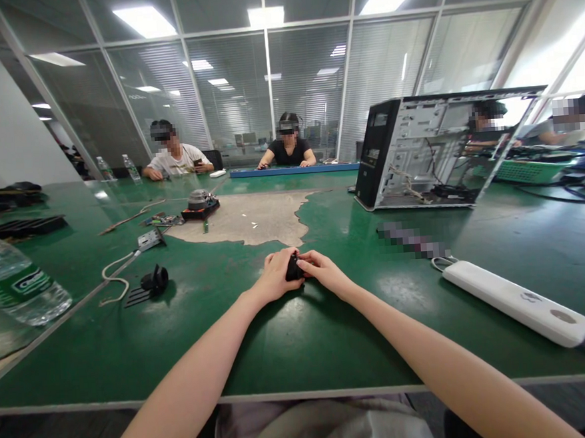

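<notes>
Between my two hands, just above the green tabletop (301, 342), is a small black part (292, 267), mostly covered by fingers, so its kind does not show. My left hand (275, 277) wraps round it from the left. From the other side, the thumb and fingers of my right hand (325, 271) pinch its edge. To the left on the table lie a black plastic piece (154, 282) with a round end and several prongs, and a small metal bracket (150, 239) beside a pale cable (119, 274).
An opened computer case (385, 156) stands at right behind a white power strip (519, 303). A water bottle (19, 285) is at far left. A round-topped black component (200, 204) rests by a bare worn patch (257, 218). Two people sit across; others are at far right.
</notes>
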`<state>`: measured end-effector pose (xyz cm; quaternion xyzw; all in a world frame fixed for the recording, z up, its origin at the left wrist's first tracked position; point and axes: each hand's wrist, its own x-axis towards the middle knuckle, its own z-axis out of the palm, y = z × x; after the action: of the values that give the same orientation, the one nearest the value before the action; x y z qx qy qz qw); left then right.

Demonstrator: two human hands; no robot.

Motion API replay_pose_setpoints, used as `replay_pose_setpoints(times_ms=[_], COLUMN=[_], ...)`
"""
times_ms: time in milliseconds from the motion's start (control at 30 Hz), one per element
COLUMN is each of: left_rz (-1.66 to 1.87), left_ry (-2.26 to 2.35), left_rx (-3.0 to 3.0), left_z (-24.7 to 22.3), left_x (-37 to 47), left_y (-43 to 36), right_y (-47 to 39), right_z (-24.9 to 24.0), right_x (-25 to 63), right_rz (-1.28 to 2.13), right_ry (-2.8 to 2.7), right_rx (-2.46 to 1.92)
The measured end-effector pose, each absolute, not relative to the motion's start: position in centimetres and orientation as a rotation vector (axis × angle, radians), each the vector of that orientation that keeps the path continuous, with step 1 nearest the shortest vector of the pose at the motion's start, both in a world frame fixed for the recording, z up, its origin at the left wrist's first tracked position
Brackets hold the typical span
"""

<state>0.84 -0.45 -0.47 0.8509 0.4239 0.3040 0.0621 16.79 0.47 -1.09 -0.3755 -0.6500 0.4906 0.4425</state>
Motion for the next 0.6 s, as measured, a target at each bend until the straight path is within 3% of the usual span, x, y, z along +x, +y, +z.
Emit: replay_pose_setpoints(times_ms=[200, 600], left_rz=[0.882, 0.820], left_ry=[1.440, 1.302], left_rx=[2.605, 2.596], left_z=[-0.25, 0.12], left_x=[0.84, 0.70], left_y=[-0.73, -0.54], right_y=[-0.37, 0.45], right_z=[-0.42, -1.15], right_x=[16.99, 17.02], right_rz=[1.269, 1.206], right_ry=[-1.624, -1.617], right_rx=[-0.823, -0.912])
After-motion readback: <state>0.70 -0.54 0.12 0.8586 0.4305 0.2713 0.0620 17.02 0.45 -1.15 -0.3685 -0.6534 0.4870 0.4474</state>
